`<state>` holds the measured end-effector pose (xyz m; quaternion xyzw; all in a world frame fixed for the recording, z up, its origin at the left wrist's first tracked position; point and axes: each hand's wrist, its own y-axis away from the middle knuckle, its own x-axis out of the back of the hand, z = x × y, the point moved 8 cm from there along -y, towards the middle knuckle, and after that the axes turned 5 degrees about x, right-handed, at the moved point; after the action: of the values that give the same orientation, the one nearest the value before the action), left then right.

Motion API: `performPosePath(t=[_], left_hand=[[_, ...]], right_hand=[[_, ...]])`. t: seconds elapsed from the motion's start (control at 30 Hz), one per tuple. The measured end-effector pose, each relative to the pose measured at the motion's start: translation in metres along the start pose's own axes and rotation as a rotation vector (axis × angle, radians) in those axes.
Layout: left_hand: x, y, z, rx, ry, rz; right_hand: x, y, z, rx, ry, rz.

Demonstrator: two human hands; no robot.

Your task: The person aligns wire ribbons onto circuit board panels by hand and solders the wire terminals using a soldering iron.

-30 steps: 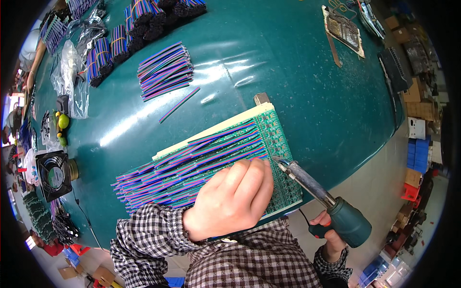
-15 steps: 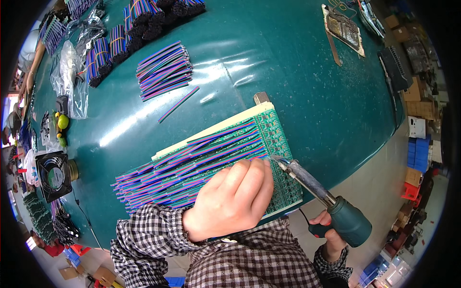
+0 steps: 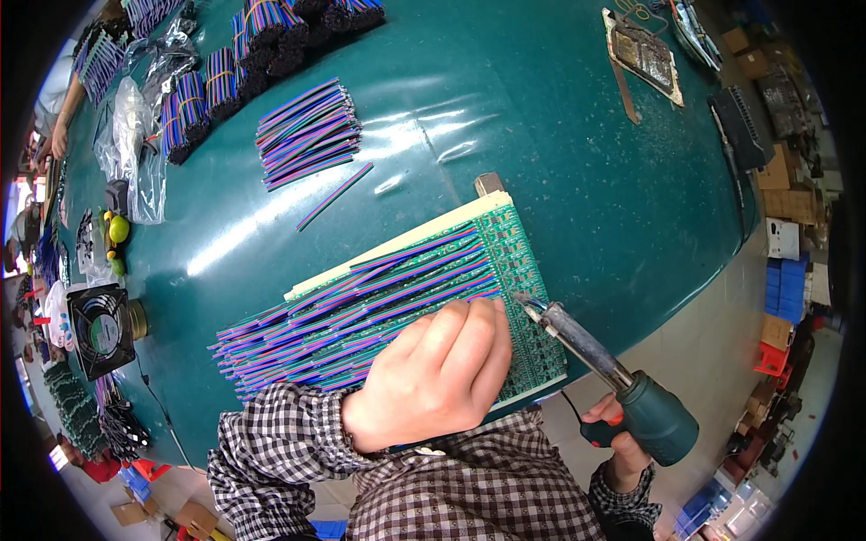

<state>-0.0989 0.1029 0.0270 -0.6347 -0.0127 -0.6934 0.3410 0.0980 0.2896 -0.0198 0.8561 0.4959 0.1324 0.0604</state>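
Note:
A panel of green circuit boards (image 3: 516, 252) lies on a cream backing board (image 3: 397, 243) in front of me. Rows of multicoloured flat wire strips (image 3: 397, 279) run leftward from its boards. My left hand (image 3: 437, 365) rests over the panel, closed, its fingers pinched at the end of one wire strip; the fingertips partly hide the grip. In my right hand (image 3: 618, 442) is a soldering iron (image 3: 591, 347) with a green handle. Its tip points at the panel, just right of my left fingertips.
Loose wire strips (image 3: 308, 133) and one single strip (image 3: 336, 197) lie beyond the panel. Banded wire bundles (image 3: 221, 81) stand at the far left, near a clear plastic bag (image 3: 135, 153). A black fan (image 3: 99, 331) is at left. A soldering-tip tray (image 3: 645, 56) sits far right.
The iron's tip has shifted slightly right, away from my left fingertips. My left hand stays almost still. Another person's arm at the far left edge has moved.

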Motion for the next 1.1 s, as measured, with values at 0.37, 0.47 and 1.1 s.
performPosePath(t=[0.37, 0.47, 1.1], left_hand=[[0.000, 0.001, -0.001, -0.001, 0.017, 0.005], [0.000, 0.000, -0.001, 0.002, 0.018, 0.004], [0.000, 0.000, 0.001, -0.006, -0.003, 0.007]], right_hand=[[-0.010, -0.007, -0.013, 0.089, 0.181, -0.002], [-0.008, -0.006, -0.008, 0.058, 0.081, 0.032], [-0.012, -0.005, -0.016, 0.028, 0.007, 0.032]])
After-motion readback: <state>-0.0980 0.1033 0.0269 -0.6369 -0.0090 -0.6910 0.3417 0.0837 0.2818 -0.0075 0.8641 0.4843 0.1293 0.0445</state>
